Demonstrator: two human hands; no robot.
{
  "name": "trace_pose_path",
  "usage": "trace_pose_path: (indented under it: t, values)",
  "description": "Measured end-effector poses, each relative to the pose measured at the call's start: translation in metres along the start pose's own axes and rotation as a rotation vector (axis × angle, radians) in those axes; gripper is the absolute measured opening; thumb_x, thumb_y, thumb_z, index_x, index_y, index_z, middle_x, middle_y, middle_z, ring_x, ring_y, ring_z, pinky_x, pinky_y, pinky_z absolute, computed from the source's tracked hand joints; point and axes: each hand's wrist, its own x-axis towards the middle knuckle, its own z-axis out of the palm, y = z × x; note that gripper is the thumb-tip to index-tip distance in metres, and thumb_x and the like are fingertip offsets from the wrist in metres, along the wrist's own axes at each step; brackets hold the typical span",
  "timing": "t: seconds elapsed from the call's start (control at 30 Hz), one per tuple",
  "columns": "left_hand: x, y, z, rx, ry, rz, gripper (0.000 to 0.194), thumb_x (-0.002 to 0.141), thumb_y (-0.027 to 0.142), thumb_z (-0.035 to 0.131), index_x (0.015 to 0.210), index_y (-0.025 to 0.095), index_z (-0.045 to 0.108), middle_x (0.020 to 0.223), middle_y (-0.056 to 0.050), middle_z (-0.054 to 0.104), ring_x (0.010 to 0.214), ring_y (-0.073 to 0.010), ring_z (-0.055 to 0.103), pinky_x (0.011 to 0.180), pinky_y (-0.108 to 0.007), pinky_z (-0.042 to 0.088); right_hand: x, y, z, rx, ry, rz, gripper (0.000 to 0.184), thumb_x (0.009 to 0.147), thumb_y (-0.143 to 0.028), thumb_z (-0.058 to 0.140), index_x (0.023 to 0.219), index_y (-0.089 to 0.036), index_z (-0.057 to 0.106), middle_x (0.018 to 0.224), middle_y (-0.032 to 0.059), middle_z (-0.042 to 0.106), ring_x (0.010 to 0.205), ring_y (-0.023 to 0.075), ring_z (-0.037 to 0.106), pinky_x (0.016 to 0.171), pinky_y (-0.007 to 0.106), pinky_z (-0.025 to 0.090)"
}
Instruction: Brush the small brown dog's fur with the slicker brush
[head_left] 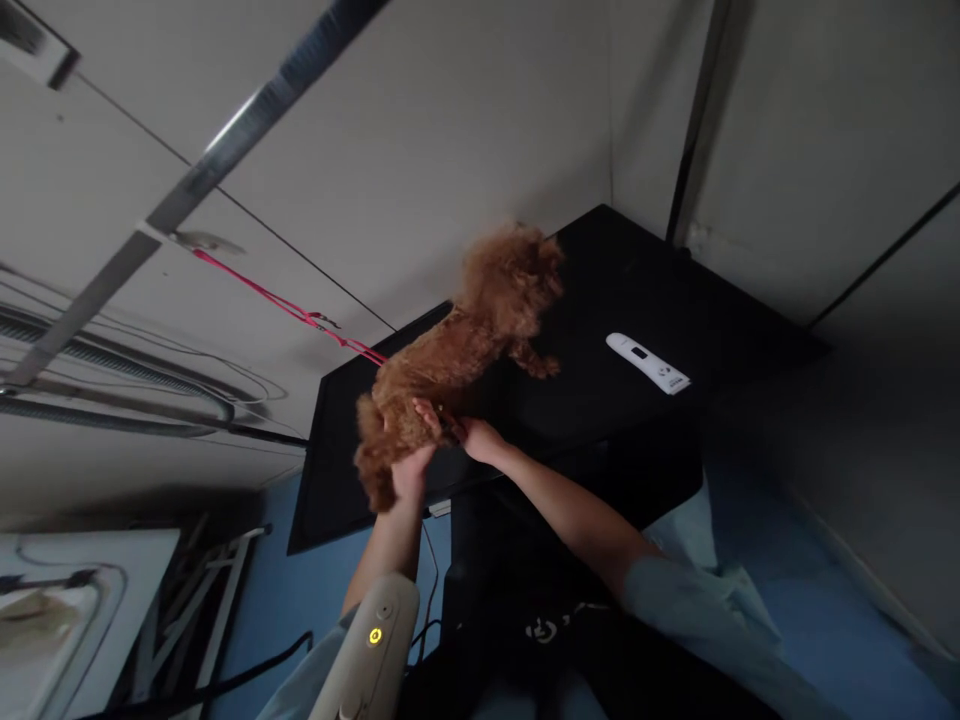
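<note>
A small brown curly-haired dog (pixel 465 345) stands on a black table (pixel 622 300), its head toward the far wall. My left hand (pixel 410 476) is closed around the dog's hind leg, low at its rear. My right hand (pixel 466 434) rests against the dog's flank just right of the left hand, fingers stretched along the fur; I see nothing in it. Both forearms reach up from the bottom of the view, in light blue sleeves.
A pink leash (pixel 292 310) runs from a metal bar (pixel 217 160) at the upper left to the dog. A white handheld device (pixel 649 363) lies on the table's right part. A beige device with a lit yellow button (pixel 375 637) sits near my left arm. Hoses and cables lie at left.
</note>
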Motion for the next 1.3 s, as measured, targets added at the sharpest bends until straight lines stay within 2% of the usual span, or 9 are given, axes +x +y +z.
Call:
trace_pose_path:
  t: [0.17, 0.37, 0.57, 0.67, 0.77, 0.97, 1.07, 1.2, 1.3]
  values:
    - [0.001, 0.010, 0.000, -0.170, -0.088, -0.131, 0.021, 0.082, 0.031, 0.053, 0.098, 0.017, 0.053, 0.088, -0.005, 0.060, 0.073, -0.0093, 0.061, 0.061, -0.014, 0.052, -0.029, -0.008, -0.001, -0.085, -0.011, 0.013, 0.045, 0.096, -0.041, 0.032, 0.094, -0.014, 0.068, 0.092, 0.0176, 0.071, 0.087, 0.0272, 0.068, 0.074, 0.033, 0.046]
    - [-0.011, 0.003, -0.008, -0.234, -0.138, -0.132, 0.039, 0.083, 0.034, 0.054, 0.119, 0.021, 0.046, 0.100, -0.010, 0.060, 0.077, -0.0110, 0.063, 0.056, -0.014, 0.052, -0.048, -0.020, -0.004, -0.146, 0.086, 0.023, 0.039, 0.096, -0.041, 0.032, 0.108, -0.016, 0.060, 0.098, 0.0175, 0.069, 0.092, 0.0281, 0.067, 0.077, 0.035, 0.045]
    - [-0.021, 0.004, -0.024, -0.224, -0.136, -0.285, 0.054, 0.082, 0.037, 0.053, 0.130, 0.018, 0.038, 0.115, -0.017, 0.058, 0.083, -0.0135, 0.066, 0.059, -0.017, 0.055, -0.046, -0.026, 0.000, -0.127, 0.134, 0.014, 0.038, 0.097, -0.040, 0.030, 0.107, -0.017, 0.059, 0.096, 0.0137, 0.070, 0.088, 0.0238, 0.067, 0.073, 0.030, 0.043]
    - [-0.021, 0.005, -0.024, -0.215, -0.160, -0.271, 0.046, 0.081, 0.037, 0.054, 0.121, 0.017, 0.044, 0.105, -0.014, 0.062, 0.060, -0.0061, 0.060, 0.048, -0.011, 0.049, -0.041, -0.020, 0.000, -0.087, 0.144, 0.057, 0.034, 0.096, -0.035, 0.034, 0.113, -0.017, 0.057, 0.098, 0.0138, 0.070, 0.090, 0.0233, 0.066, 0.071, 0.028, 0.042]
    - [-0.018, 0.005, -0.020, -0.135, -0.163, -0.249, 0.023, 0.078, 0.035, 0.055, 0.093, 0.018, 0.051, 0.075, -0.003, 0.058, 0.041, -0.0020, 0.046, 0.036, -0.009, 0.038, -0.051, -0.001, 0.005, 0.014, 0.098, 0.061, 0.034, 0.097, -0.034, 0.033, 0.105, -0.017, 0.061, 0.091, 0.0108, 0.071, 0.085, 0.0197, 0.066, 0.069, 0.026, 0.041]
    - [-0.035, -0.004, -0.014, -0.012, -0.175, -0.343, 0.017, 0.073, 0.029, 0.056, 0.074, 0.017, 0.044, 0.064, 0.001, 0.046, 0.036, -0.0017, 0.035, 0.031, -0.013, 0.029, -0.077, 0.035, 0.003, 0.235, 0.135, 0.052, 0.036, 0.094, -0.040, 0.035, 0.078, -0.017, 0.058, 0.064, 0.0042, 0.062, 0.060, 0.0149, 0.059, 0.059, 0.025, 0.041]
    - [-0.056, -0.008, -0.007, 0.044, -0.150, -0.296, 0.019, 0.080, 0.015, 0.050, 0.067, 0.018, 0.036, 0.054, 0.007, 0.035, 0.031, -0.0011, 0.029, 0.029, -0.013, 0.023, -0.073, 0.032, -0.001, 0.518, 0.269, -0.014, 0.037, 0.097, -0.040, 0.025, 0.088, -0.018, 0.054, 0.060, -0.0014, 0.056, 0.050, 0.0120, 0.052, 0.054, 0.023, 0.040]
    - [-0.074, -0.009, 0.017, -0.006, -0.080, -0.211, 0.029, 0.091, 0.014, 0.040, 0.064, 0.018, 0.031, 0.051, 0.008, 0.030, 0.030, -0.0007, 0.030, 0.029, -0.012, 0.020, -0.069, 0.020, 0.007, 0.397, 0.188, -0.065, 0.024, 0.093, -0.033, 0.040, 0.081, -0.018, 0.054, 0.059, -0.0012, 0.057, 0.054, 0.0131, 0.055, 0.060, 0.024, 0.042]
    - [-0.074, -0.008, 0.041, -0.073, -0.084, -0.198, 0.031, 0.094, 0.015, 0.035, 0.063, 0.019, 0.030, 0.050, 0.008, 0.031, 0.030, -0.0010, 0.032, 0.029, -0.013, 0.021, -0.064, 0.006, 0.009, 0.431, 0.293, -0.141, 0.025, 0.094, -0.032, 0.036, 0.086, -0.019, 0.055, 0.070, 0.0018, 0.063, 0.065, 0.0144, 0.060, 0.067, 0.025, 0.044]
